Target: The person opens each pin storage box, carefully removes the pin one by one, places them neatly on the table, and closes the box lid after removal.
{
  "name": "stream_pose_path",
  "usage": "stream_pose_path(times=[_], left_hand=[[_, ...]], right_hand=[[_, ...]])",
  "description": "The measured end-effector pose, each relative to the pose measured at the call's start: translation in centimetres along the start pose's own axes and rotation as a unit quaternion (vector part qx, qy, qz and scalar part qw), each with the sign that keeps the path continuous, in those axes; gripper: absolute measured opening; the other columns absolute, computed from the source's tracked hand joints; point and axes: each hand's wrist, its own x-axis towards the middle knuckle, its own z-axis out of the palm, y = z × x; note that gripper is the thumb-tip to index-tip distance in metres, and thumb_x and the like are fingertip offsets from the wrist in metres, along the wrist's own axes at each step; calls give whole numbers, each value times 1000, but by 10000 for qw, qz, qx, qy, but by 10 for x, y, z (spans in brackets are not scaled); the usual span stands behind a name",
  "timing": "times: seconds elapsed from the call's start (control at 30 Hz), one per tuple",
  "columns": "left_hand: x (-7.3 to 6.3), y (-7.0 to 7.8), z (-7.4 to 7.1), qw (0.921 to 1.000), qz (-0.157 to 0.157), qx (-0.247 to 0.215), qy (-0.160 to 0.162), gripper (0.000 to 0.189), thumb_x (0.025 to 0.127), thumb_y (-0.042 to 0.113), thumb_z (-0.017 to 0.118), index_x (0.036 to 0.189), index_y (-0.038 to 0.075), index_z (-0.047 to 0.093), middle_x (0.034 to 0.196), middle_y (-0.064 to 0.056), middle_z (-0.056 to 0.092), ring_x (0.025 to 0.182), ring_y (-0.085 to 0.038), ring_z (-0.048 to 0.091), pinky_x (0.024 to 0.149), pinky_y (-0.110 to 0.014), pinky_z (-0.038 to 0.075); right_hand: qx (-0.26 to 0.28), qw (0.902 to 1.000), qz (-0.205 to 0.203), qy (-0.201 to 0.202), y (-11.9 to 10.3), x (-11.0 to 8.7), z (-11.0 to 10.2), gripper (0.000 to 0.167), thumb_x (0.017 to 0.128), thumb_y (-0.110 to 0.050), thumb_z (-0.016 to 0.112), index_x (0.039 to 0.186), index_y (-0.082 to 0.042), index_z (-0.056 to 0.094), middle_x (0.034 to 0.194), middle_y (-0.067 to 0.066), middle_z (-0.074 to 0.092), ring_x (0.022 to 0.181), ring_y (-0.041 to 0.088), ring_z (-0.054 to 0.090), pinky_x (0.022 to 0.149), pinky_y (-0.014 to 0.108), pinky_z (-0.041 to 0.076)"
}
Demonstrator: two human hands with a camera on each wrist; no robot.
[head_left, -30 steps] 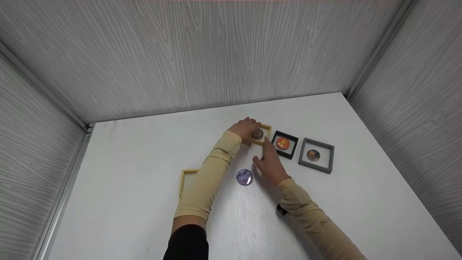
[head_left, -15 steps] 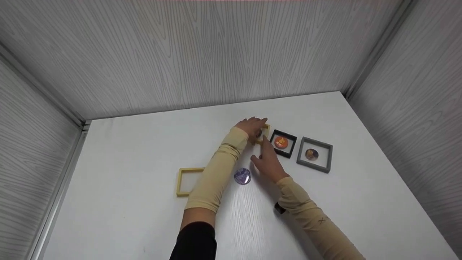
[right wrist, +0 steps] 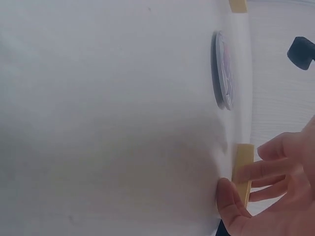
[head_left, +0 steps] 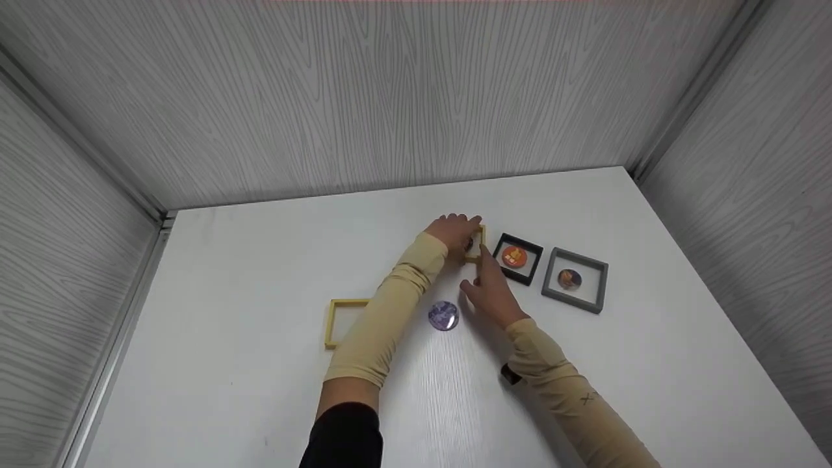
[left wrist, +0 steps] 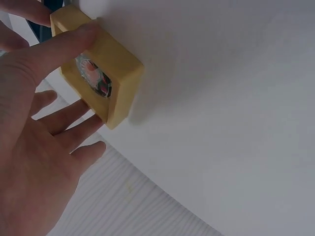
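My left hand holds a small yellow square frame at the back of the table. In the left wrist view its thumb lies on one side of the frame and its fingertips are at the opposite side. A round patterned badge shows inside, partly covered by the hand in the head view. My right hand is at the frame's near right corner. Its extended index finger touches the frame, with the thumb held apart. A round purple badge lies flat on the table just left of the right hand.
Right of the hands lie a black frame around an orange badge and a grey frame around a dark badge. Another yellow frame is partly under the left forearm. Wood-grain walls enclose the white table.
My left hand has moved right across the small yellow frame, covering more of it. The frame has turned slightly, and its gap to the black frame looks wider. The right hand stays nearly still.
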Motion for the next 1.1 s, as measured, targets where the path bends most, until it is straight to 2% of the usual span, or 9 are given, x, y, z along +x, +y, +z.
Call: stream_pose_path(times=[0.13,0.3,0.57,0.67,0.77,0.83,0.97,1.1], left_hand=[[-8,-5,4,9997,-44,-154,174,73,92,25,82,154,10,47,141,-19,61,131,-37,59,114,-50,50],[-14,-14,11,9983,-222,-525,136,67,89,26,84,145,9,51,135,-15,58,123,-30,59,105,-46,55],[-26,-25,22,9967,-173,-737,299,74,87,34,85,147,7,50,134,-17,58,121,-31,58,103,-47,57],[-27,-26,25,9972,-154,-683,271,83,89,39,84,156,11,44,145,-16,56,130,-32,57,110,-48,54],[-29,-26,26,9976,-102,-673,155,92,90,45,82,164,16,36,161,-13,47,143,-33,52,117,-51,49],[-32,-25,25,9976,-54,-684,64,93,91,46,81,166,18,34,169,-10,39,149,-35,48,118,-53,48],[-38,-24,21,9975,25,-674,-189,87,92,49,80,164,22,39,174,-7,32,151,-38,45,113,-52,53],[-44,-24,12,9936,48,-897,-679,85,91,46,82,163,24,42,177,-8,25,157,-43,35,119,-56,46]], right_hand=[[25,9999,-134,4,1,2,0,87,100,-9,61,167,4,9,172,29,23,142,39,50,119,54,45],[10,10000,-95,7,3,4,0,84,98,-9,61,167,4,14,166,30,36,134,40,56,115,52,49],[-84,9999,43,-86,8,7,1,82,96,-10,60,166,6,19,151,29,53,119,37,61,109,51,50],[-140,9998,91,-112,10,8,0,78,97,-9,60,165,6,23,141,28,58,117,35,60,107,51,51],[-197,9997,85,-109,11,9,-1,72,98,-8,59,162,7,29,134,28,60,116,35,59,104,51,51],[-233,9996,60,-127,12,9,-1,69,99,-7,59,161,7,32,135,27,60,117,35,59,104,51,51],[-229,9996,25,-168,11,9,0,67,101,-8,59,160,8,34,134,26,60,117,33,57,103,49,48],[-252,9995,-3,-199,11,9,0,67,101,-8,59,160,8,34,131,26,60,117,33,57,104,50,48]])
